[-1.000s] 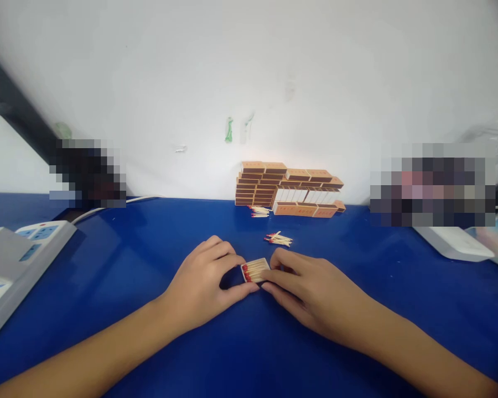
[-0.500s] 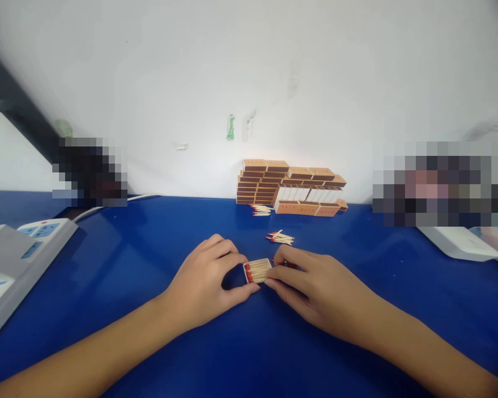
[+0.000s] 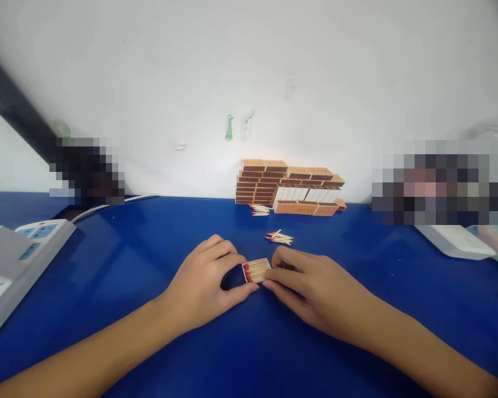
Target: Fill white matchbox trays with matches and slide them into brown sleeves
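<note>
Facing far boxes [image 3: 257, 189], loose matches [image 3: 280, 240] just beyond and power strip [image 3: 12, 260] left, grips tray [image 3: 268, 262] at centre between left hand [image 3: 203, 276] and right hand [image 3: 313, 282], partly covering its right end.

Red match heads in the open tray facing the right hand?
No, the red heads lie at the end of the tray nearer the left hand.
</note>
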Motion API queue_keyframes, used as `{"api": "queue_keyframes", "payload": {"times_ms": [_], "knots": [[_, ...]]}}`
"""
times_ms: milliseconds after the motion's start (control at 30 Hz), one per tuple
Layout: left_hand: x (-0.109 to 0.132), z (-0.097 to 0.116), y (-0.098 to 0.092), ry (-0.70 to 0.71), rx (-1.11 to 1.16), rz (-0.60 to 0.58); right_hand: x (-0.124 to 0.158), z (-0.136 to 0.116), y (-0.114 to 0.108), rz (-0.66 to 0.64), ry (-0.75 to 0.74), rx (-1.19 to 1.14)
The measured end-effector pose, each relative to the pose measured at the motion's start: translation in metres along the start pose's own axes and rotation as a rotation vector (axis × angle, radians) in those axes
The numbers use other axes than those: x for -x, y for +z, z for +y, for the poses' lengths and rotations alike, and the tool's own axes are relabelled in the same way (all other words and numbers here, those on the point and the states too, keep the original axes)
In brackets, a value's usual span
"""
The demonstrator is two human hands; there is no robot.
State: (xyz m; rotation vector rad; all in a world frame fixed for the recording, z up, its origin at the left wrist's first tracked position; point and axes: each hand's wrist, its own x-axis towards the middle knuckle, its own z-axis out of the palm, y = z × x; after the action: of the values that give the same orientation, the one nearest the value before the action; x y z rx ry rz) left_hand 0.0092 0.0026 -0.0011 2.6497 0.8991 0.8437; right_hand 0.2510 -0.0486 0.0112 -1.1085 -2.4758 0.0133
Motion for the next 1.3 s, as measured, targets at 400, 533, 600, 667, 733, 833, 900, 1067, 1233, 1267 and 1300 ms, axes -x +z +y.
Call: {"api": "queue_keyframes", "payload": {"times_ms": [400, 533, 600, 667, 733, 833, 900, 1067, 1233, 1267, 1300], "knots": [[0.001, 0.001, 0.000, 0.014, 0.023, -0.009, -0.001, 0.000, -0.002, -0.055, 0.017, -0.018], [0.001, 0.001, 0.000, 0.024, 0.029, -0.007, -0.001, -0.001, -0.002, -0.036, 0.013, -0.008], [0.001, 0.001, 0.000, 0.022, 0.029, -0.008, -0.001, -0.001, -0.002, -0.053, 0.017, -0.001], [0.001, 0.001, 0.000, 0.020, 0.027, -0.010, -0.002, -0.001, -0.001, -0.062, 0.020, 0.002], [0.002, 0.001, -0.001, 0.020, 0.024, -0.013, -0.002, -0.001, -0.002, -0.057, 0.020, 0.001], [0.002, 0.001, 0.000, 0.022, 0.016, -0.016, -0.001, -0.002, -0.002, -0.048, 0.013, -0.003], [0.002, 0.001, 0.001, 0.025, 0.012, -0.015, -0.001, -0.002, -0.002, -0.042, 0.004, -0.003], [0.001, 0.001, -0.001, -0.031, -0.023, 0.092, -0.001, 0.011, -0.004, 0.093, 0.044, 0.024], [0.000, -0.001, -0.003, -0.064, -0.020, 0.100, -0.002, 0.047, -0.018, 0.202, 0.237, 0.147], [0.000, -0.002, -0.003, -0.037, -0.009, 0.059, -0.001, 0.054, -0.020, 0.174, 0.278, 0.152], [0.000, -0.002, -0.003, -0.010, 0.001, 0.021, 0.000, 0.059, -0.022, 0.135, 0.313, 0.134]]}}
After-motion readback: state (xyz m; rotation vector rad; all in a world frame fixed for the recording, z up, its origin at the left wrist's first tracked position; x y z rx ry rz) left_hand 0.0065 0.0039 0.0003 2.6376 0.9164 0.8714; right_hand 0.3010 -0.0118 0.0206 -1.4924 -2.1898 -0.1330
